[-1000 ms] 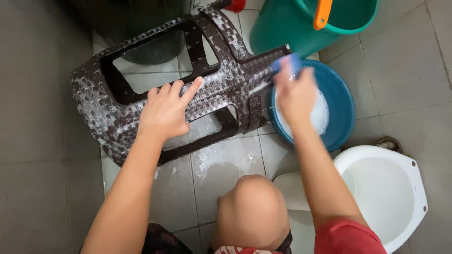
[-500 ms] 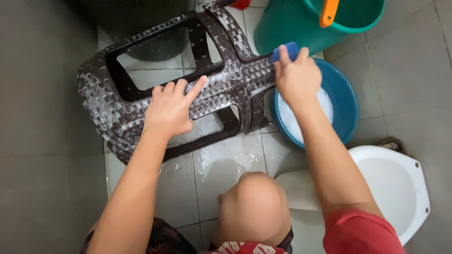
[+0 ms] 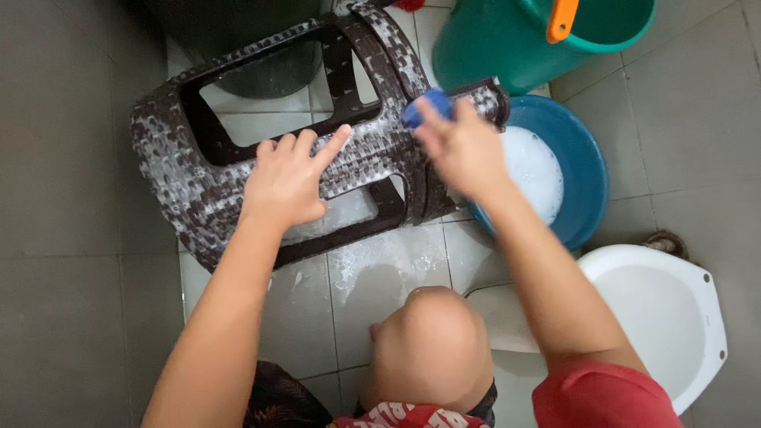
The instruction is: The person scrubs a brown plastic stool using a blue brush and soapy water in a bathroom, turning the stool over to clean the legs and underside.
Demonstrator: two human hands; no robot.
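A dark brown woven-pattern plastic stool (image 3: 190,166) lies on its side on the tiled floor, covered in soap foam. My left hand (image 3: 287,181) rests flat on its upper side, fingers spread, holding it steady. My right hand (image 3: 460,147) grips a blue sponge (image 3: 426,105) and presses it against the stool's right end. Motion blurs this hand. Just to the right sits a blue basin (image 3: 583,182) of white soapy water.
A teal bucket (image 3: 491,47) with an orange handle stands at the top right. A white toilet bowl (image 3: 709,317) is at the lower right. My bare knee (image 3: 428,349) is at the bottom centre. Foam lies on the wet tiles (image 3: 380,265). A dark bin stands behind the stool.
My right hand has carried the blue sponge leftward from above the basin's edge onto the stool's right end. My left hand stays planted on the stool.
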